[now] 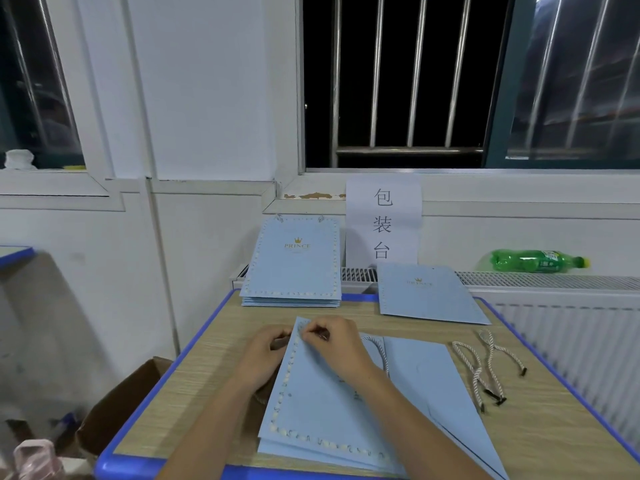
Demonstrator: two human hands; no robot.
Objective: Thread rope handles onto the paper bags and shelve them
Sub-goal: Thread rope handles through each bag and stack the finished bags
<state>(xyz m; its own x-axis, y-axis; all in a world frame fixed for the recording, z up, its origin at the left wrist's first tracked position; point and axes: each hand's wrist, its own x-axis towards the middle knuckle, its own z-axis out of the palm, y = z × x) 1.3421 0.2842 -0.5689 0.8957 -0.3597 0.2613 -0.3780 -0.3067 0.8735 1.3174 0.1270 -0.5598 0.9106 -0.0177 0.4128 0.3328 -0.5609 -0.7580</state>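
Paper bag [332, 403] flat at desk's six o'clock, left hand [266, 355] curled behind its top corner, right hand [332, 341] pinching that corner (rope end blurred), loose rope handles [485, 368] at three o'clock, finished stack [294, 265] at twelve.

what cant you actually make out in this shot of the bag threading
Head view only:
- Rope end at the bag corner: hidden by the right hand fingers.
- What the left hand grips: behind the bag's edge.
- Looped rope: partly hidden by the right forearm.
- Small print under PRINCE on the stacked bags: too small.
- Pink object: cut off by the frame edge.
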